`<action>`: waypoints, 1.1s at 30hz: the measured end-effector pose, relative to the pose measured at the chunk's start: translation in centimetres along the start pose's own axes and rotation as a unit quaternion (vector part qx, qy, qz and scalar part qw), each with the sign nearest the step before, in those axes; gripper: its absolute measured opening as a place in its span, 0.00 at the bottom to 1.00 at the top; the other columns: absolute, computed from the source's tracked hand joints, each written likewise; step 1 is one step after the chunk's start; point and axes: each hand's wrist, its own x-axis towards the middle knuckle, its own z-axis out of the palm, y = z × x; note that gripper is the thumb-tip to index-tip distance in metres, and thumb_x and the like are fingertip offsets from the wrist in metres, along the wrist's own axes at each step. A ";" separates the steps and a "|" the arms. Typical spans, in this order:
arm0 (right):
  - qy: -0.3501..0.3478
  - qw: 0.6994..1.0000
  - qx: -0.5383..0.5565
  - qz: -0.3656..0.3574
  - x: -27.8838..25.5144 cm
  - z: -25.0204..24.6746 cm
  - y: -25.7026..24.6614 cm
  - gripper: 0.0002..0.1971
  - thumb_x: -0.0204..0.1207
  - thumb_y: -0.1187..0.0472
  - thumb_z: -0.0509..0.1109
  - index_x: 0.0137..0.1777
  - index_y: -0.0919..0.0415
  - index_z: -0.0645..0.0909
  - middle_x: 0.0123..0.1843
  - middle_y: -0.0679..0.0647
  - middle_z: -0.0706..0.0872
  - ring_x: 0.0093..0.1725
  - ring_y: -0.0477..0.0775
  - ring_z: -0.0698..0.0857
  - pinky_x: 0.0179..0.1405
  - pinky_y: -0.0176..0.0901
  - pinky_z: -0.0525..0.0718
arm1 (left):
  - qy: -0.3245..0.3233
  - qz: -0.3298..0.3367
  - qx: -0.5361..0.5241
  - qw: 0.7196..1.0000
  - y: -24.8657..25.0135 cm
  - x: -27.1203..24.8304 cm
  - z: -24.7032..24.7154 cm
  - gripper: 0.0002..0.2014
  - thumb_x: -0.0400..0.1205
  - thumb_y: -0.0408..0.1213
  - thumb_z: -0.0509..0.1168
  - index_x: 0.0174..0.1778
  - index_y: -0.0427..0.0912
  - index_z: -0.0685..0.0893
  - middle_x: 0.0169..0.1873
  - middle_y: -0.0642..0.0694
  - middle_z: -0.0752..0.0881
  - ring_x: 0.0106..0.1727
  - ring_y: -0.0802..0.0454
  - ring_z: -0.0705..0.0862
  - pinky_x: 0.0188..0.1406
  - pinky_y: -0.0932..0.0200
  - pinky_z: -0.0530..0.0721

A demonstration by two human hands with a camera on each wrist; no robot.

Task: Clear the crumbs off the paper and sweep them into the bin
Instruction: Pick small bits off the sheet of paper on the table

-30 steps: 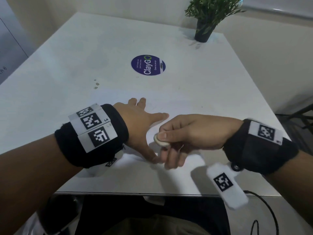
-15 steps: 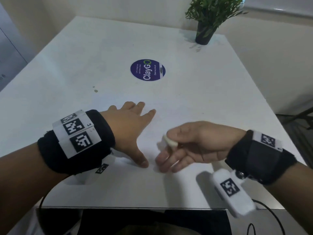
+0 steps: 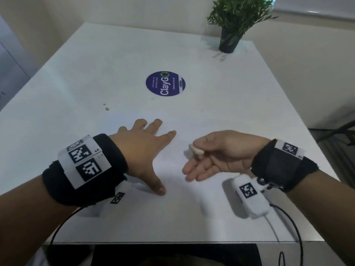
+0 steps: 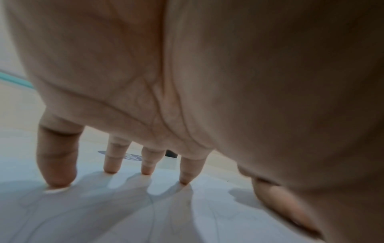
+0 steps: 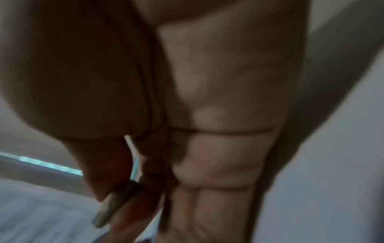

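Potted plant [image 3: 231, 33] far corner; crumbs [image 3: 106, 108] beyond left hand [image 3: 143, 148].

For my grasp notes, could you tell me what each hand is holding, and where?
The right hand pinches a small whitish piece between thumb and forefinger, across its middle. The left hand holds nothing; its spread fingertips press on the paper.

Dim, soft overhead light — faint shadows, blurred wrist views, bowed edges.

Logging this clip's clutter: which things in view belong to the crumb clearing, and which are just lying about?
Job: paper; crumbs; left hand pressing the paper; right hand pinching a white piece.
Lying about: ClayGo sticker; potted plant. No bin visible.
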 end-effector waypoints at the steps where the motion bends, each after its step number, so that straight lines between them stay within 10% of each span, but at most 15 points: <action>1: 0.053 0.998 0.027 -0.004 0.1 -0.9 -0.6 0.18 0.87 0.53 0.62 0.42 0.65 0.83 0.59 0.76 0.88 0.58 0.73 0.90 0.60 0.58 0.90 | 0.000 0.002 -0.002 1.000 -0.1 0.0 0.0 0.74 0.52 0.81 0.73 0.85 0.66 0.33 0.87 0.51 0.36 0.87 0.39 0.42 0.78 0.34 0.64; 6: 0.295 0.923 0.161 -0.187 -0.3 -5.5 -4.5 0.19 0.89 0.51 0.61 0.37 0.57 0.78 0.48 0.63 0.87 0.47 0.62 0.92 0.54 0.54 0.92 | 0.010 0.010 -0.007 1.000 -0.3 0.0 0.1 0.71 0.53 0.80 0.74 0.84 0.68 0.35 0.87 0.51 0.38 0.87 0.39 0.41 0.78 0.33 0.63; 11: 0.157 0.959 -0.223 -0.080 -0.9 0.9 -2.7 0.17 0.89 0.54 0.63 0.37 0.57 0.78 0.33 0.59 0.82 0.30 0.57 0.77 0.30 0.45 0.76 | 0.010 0.001 -0.021 1.000 0.1 0.3 0.7 0.68 0.54 0.86 0.66 0.82 0.72 0.32 0.88 0.48 0.33 0.88 0.35 0.36 0.80 0.29 0.57; 15: 0.068 0.793 -0.603 -0.052 -0.4 4.3 -2.2 0.22 0.86 0.45 0.66 0.35 0.58 0.75 0.27 0.46 0.83 0.26 0.44 0.76 0.36 0.41 0.80 | 0.008 -0.008 0.002 1.000 0.6 0.2 1.0 0.70 0.56 0.84 0.68 0.83 0.68 0.28 0.87 0.43 0.30 0.87 0.32 0.35 0.79 0.30 0.58; 26: 0.110 0.659 -0.743 -0.040 0.1 4.3 -3.5 0.20 0.85 0.46 0.63 0.34 0.57 0.77 0.31 0.50 0.85 0.32 0.49 0.79 0.39 0.49 0.81 | 0.000 -0.017 0.007 1.000 0.7 0.2 0.8 0.71 0.55 0.85 0.67 0.83 0.68 0.27 0.87 0.42 0.29 0.87 0.31 0.34 0.79 0.27 0.55; 33: 0.040 0.664 -0.745 -0.041 0.6 6.6 -1.8 0.19 0.85 0.47 0.63 0.37 0.59 0.79 0.30 0.50 0.87 0.29 0.46 0.81 0.41 0.52 0.86 | 0.000 -0.016 0.007 1.000 0.8 0.2 0.7 0.71 0.54 0.85 0.68 0.84 0.67 0.29 0.87 0.41 0.30 0.87 0.30 0.35 0.80 0.26 0.55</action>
